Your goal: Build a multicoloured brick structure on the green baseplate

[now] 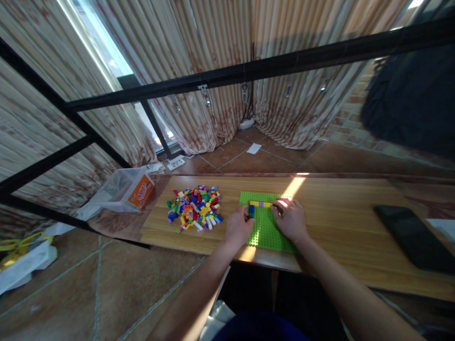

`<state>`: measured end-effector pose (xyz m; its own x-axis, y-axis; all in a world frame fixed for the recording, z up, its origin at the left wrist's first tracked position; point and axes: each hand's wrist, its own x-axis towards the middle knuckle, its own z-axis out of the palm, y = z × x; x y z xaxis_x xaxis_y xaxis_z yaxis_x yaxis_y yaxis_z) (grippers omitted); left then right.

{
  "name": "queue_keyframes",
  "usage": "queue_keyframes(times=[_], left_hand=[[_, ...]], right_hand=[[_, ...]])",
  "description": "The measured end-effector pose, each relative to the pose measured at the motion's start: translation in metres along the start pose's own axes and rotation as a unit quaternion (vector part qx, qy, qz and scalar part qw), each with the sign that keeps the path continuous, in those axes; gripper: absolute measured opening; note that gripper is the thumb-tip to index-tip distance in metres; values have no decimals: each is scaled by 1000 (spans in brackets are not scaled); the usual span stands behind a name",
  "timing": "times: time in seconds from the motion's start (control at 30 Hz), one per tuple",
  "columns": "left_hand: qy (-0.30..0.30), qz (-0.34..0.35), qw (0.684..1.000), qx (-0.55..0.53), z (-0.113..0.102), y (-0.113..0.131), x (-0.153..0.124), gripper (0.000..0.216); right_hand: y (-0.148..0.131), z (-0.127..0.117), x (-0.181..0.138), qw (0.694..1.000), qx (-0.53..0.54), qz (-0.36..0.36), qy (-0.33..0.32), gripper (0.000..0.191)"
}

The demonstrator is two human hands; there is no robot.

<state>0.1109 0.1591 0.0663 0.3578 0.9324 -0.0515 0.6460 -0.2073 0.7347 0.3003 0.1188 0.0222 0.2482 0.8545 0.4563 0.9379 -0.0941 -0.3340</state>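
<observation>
Your left hand [239, 226] is at the left part of the green baseplate [266, 232], thumb and fingers curled with a narrow gap at the blue bricks [251, 209]; you cannot tell from here whether they pinch one. Your right hand [290, 219] is over the far right part of the plate, fingers bent down at the right end of the yellow row [255, 203]; whether a brick sits between its fingertips is hidden.

The yellow row lies along the far side of the plate, with one purple brick [261, 204] in it and yellow on both sides. The blue bricks run nearward from its left end; fingers and shadow keep you from counting them or the yellow ones.

Expect the bricks to be light, hard and smooth, small enough to slip from a loose pinch; hold each by opposite side walls, clear of the studs. The plate should be thin, light and slightly flexible, best steadied by its edges.

Left of the plate, one loose pile of mixed bricks [195, 208] lies on the tabletop [337, 213], too jumbled to count. Farther left stands one clear plastic box [115, 187] with an orange label [141, 192]. Well to the right lies one dark phone [408, 234]. One white sheet [254, 148] lies on the floor [227, 158] beyond the tabletop's far edge.
</observation>
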Motion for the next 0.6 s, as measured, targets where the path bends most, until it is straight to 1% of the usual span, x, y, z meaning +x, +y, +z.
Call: queue_keyframes(times=[0.5, 0.6], left_hand=[[-5, -13, 1000, 10, -4, 7, 0, 45], [-9, -13, 1000, 5, -5, 6, 2, 42]], right_hand=[[1, 1, -1, 1000, 5, 0, 3, 26], [0, 0, -1, 1000, 3, 3, 5, 27]])
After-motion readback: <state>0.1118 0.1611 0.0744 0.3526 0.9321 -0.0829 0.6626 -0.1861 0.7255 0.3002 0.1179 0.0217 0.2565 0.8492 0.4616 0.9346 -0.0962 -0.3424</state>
